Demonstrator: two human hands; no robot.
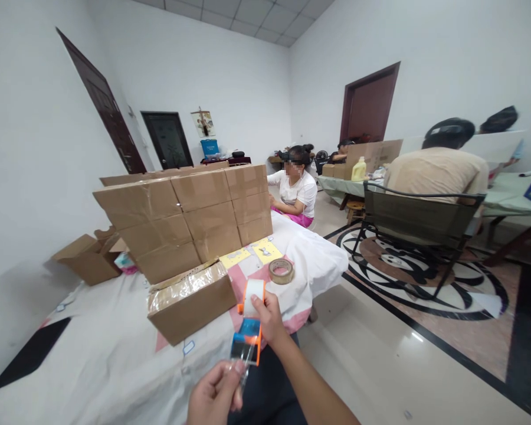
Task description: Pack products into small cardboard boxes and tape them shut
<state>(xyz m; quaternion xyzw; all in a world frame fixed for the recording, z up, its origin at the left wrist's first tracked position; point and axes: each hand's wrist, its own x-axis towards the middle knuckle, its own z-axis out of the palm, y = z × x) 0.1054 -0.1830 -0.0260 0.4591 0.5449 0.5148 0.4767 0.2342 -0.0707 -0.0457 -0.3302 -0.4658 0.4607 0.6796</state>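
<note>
My right hand [269, 316] is closed around an orange and blue tape dispenser [249, 330] with a pale roll in it, held above my lap at the table's front edge. Pinched between the thumb and fingers of my left hand [219, 389] is the loose end of clear tape [246, 361], stretching from the dispenser's lower end. A taped cardboard box [194, 310] lies on the table just left of the dispenser. Beyond my right hand, a separate roll of tape [281, 270] rests flat on the cloth.
Stacked cardboard boxes [207, 209] form a wall across the table behind the single box. An open carton [88, 260] stands at the far left. A person in white [298, 189] sits past the stack; another sits in a folding chair [420, 221] at right.
</note>
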